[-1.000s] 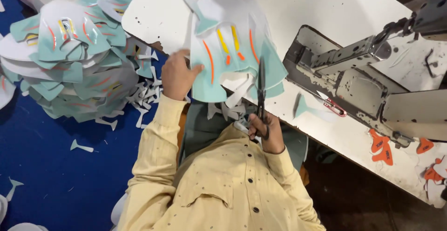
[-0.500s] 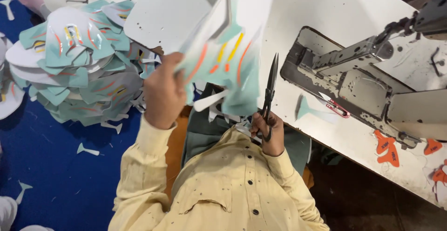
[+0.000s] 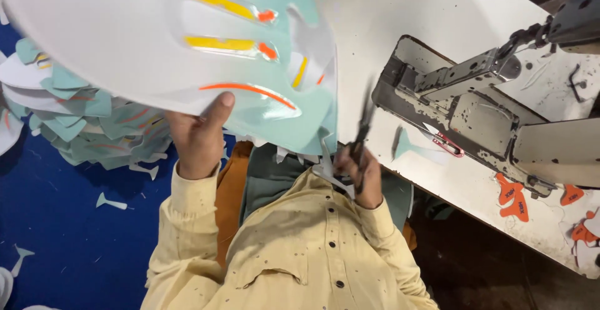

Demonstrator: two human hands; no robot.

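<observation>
My left hand (image 3: pixel 199 136) grips the lower edge of a large white and mint-green cut sheet (image 3: pixel 156 41) with yellow and orange stripes, lifted close to the camera and filling the upper left. My right hand (image 3: pixel 361 174) is closed on dark scissors (image 3: pixel 362 125) whose blades point up, just right of the sheet's green edge. Both hands are in front of my chest, in yellow sleeves.
A white table (image 3: pixel 437 10) carries a worn grey sewing machine (image 3: pixel 481 110) at the right, with orange cut pieces (image 3: pixel 515 200) near its edge. A pile of similar green and white sheets (image 3: pixel 81 122) lies at the left on a blue floor (image 3: pixel 62 235) with scattered offcuts.
My left hand has raised the sheet from the table up toward the camera, so it now looks much larger. My right hand stays low with the scissors upright.
</observation>
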